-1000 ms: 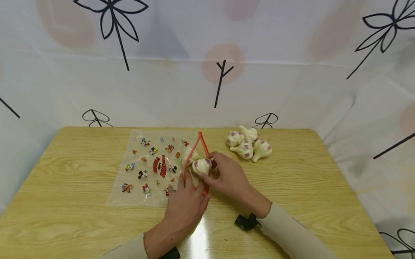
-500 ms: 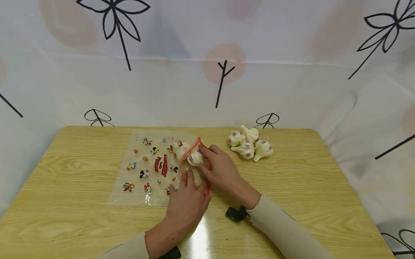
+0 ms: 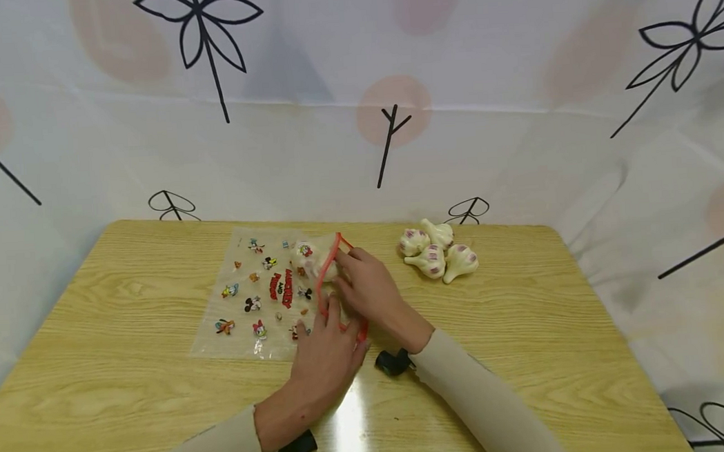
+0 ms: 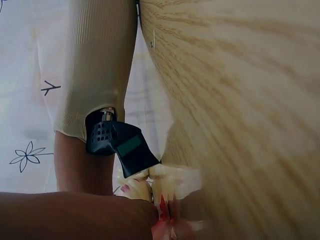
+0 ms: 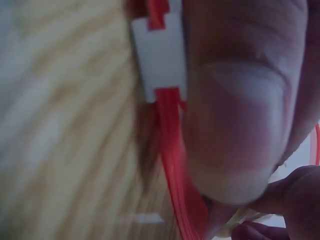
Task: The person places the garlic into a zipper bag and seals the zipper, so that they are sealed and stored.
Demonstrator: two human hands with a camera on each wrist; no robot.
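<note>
A clear zip bag (image 3: 248, 295) printed with small cartoon figures lies flat on the wooden table (image 3: 128, 378). Its red rim (image 3: 327, 273) stands open at the right end. My left hand (image 3: 328, 316) pinches the near part of that rim. My right hand (image 3: 343, 263) reaches into the mouth, fingers curled round a garlic bulb (image 3: 327, 268) that is mostly hidden. Another bulb (image 3: 304, 251) sits deeper inside. The right wrist view shows a thumb (image 5: 240, 100) against the red rim (image 5: 172, 150) and its white tab (image 5: 160, 55).
Several loose garlic bulbs (image 3: 438, 252) lie in a heap to the right of the bag. A patterned white cloth (image 3: 390, 79) walls in the table on three sides. The left wrist view shows my right sleeve (image 4: 100, 60) and its black wrist camera (image 4: 122, 145).
My right hand has carried the garlic bulb left, through the red rim and into the bag. The first bulb has slid deeper. My left hand has stayed on the rim.
</note>
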